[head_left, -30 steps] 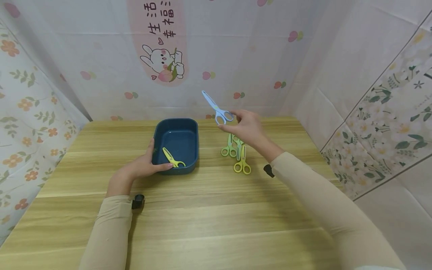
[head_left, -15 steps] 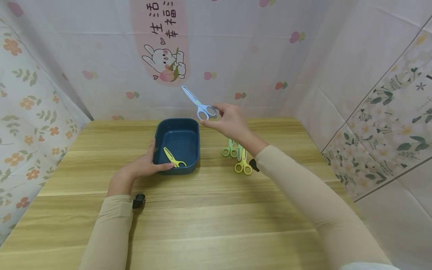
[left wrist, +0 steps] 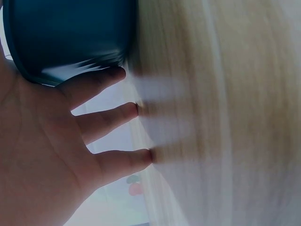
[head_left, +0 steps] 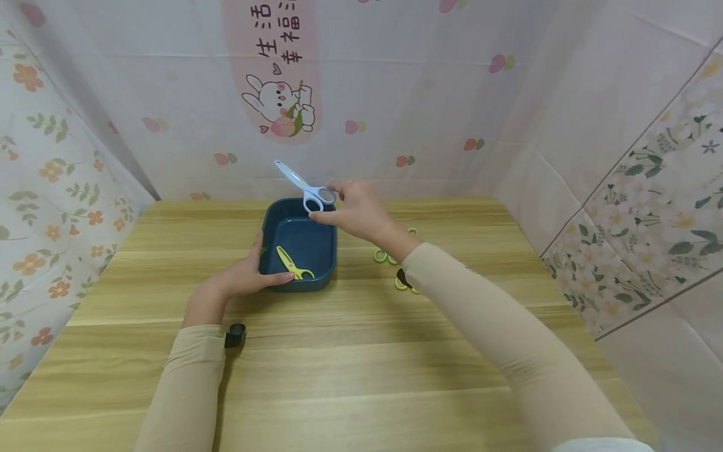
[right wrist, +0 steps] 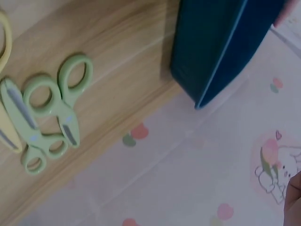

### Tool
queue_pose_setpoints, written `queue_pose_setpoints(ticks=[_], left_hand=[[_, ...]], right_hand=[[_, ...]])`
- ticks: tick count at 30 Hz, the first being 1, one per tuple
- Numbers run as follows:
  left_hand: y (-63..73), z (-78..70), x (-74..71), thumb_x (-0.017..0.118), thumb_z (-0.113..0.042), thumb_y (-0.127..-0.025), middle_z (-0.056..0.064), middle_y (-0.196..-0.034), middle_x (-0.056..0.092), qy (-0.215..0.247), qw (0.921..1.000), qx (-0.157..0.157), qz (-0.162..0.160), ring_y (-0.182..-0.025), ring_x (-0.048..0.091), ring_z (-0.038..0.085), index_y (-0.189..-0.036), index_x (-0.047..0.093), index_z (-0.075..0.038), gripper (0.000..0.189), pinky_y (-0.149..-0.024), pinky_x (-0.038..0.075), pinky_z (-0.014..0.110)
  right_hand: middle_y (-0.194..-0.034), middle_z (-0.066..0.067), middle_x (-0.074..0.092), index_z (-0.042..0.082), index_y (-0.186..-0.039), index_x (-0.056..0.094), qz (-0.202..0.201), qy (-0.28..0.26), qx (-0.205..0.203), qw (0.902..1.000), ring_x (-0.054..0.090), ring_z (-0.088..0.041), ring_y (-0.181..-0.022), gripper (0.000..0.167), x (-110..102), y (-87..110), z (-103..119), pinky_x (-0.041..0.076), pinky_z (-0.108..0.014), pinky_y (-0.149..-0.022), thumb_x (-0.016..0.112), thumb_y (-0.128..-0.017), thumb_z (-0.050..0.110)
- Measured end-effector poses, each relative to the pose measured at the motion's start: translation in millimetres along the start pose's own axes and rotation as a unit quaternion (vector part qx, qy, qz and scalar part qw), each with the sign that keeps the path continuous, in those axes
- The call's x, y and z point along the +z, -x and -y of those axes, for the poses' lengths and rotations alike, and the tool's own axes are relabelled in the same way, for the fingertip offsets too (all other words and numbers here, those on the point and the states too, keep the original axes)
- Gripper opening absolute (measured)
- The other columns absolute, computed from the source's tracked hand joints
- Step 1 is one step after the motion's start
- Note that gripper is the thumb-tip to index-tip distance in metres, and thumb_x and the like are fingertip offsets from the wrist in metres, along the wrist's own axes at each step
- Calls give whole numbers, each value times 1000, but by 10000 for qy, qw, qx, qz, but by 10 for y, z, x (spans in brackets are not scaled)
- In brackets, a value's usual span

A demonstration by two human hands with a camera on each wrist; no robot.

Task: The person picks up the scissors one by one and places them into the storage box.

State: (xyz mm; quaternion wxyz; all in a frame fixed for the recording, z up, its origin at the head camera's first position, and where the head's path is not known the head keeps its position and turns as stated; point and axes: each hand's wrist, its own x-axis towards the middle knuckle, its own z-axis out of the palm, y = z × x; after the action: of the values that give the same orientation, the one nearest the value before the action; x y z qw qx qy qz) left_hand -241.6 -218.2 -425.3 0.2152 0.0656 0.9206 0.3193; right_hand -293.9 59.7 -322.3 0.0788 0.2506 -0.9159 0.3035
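Note:
In the head view my right hand (head_left: 357, 211) pinches a pair of light blue safety scissors (head_left: 299, 182) by the handle loops. The blades point up and left, over the far part of a dark blue rectangular box (head_left: 309, 286). Inside the box, near its front, lies a pair of yellow scissors (head_left: 288, 261). My left hand (head_left: 240, 276) rests against the box's near left corner, thumb laid over the front rim. The left wrist view shows three other fingers (left wrist: 109, 123) straight and spread, tips down at the tabletop. The blue scissors are out of sight in the right wrist view.
Right of the box, two pairs of green scissors (right wrist: 66, 110) and one yellow pair (right wrist: 6, 126) lie on the wooden table (head_left: 361, 376), mostly behind my right forearm in the head view. A printed curtain (head_left: 395, 94) hangs behind the table.
My right hand has carried the blue scissors leftward, from above the scissors on the table to over the box. My left hand has stayed at the box's corner.

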Motion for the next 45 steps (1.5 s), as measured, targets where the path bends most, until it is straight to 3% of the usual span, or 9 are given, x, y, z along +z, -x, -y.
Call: queue_pose_setpoints(ticks=[5,14,18,23,31,40,45], left_hand=[[-3,-1,-12,67,-78,-89,34,-175,2,82,10000,50,22,-158,24,57,-162,-36,-14,141,-126,26,72],[-16,14,-10,66,-79,-89,36,-175,5,51,10000,46,-14,-156,28,58,-162,-35,-14,141,-126,28,71],[-15,3,-3,67,-78,-89,36,-175,5,87,9999,59,-3,-156,29,57,-162,-36,-14,141,-126,29,71],[-3,-12,-13,66,-79,-89,37,-174,5,6,10000,68,-29,-156,29,59,-162,-35,-13,141,-124,30,72],[2,2,0,66,-80,-88,34,-176,1,-23,10000,38,-47,-159,24,58,-163,-33,-13,142,-125,28,72],[2,-19,8,68,-78,-88,34,-176,0,7,10000,48,-56,-159,24,57,-162,-35,-12,142,-126,28,71],[-2,-18,7,68,-77,-89,34,-176,1,16,10000,48,-58,-159,23,57,-162,-35,-13,142,-126,28,71]], right_hand=[[-87,0,66,12,-129,74,405,153,14,9991,58,-16,-75,56,127,-10,45,41,-25,-59,84,-90,49],[-112,-2,75,11,-146,66,935,718,263,9927,65,-14,-82,74,377,11,72,46,-22,-61,81,-89,57],[-123,-1,77,12,-145,67,1107,932,357,9888,66,-13,-90,75,479,44,47,50,-22,-66,81,-88,59],[-124,-2,78,11,-141,70,1316,1194,283,9837,68,-15,-97,73,596,97,5,52,-24,-66,82,-87,59],[-120,-2,80,11,-134,74,1605,1515,249,9750,68,-13,-89,67,733,185,-47,47,-23,-55,84,-86,56],[-110,-1,79,10,-128,76,1726,1603,381,9711,66,-13,-88,60,783,195,-144,52,-25,-65,84,-87,53],[-97,2,76,10,-124,77,1775,1572,380,9707,64,-12,-82,57,784,182,-164,46,-23,-59,84,-87,52]])
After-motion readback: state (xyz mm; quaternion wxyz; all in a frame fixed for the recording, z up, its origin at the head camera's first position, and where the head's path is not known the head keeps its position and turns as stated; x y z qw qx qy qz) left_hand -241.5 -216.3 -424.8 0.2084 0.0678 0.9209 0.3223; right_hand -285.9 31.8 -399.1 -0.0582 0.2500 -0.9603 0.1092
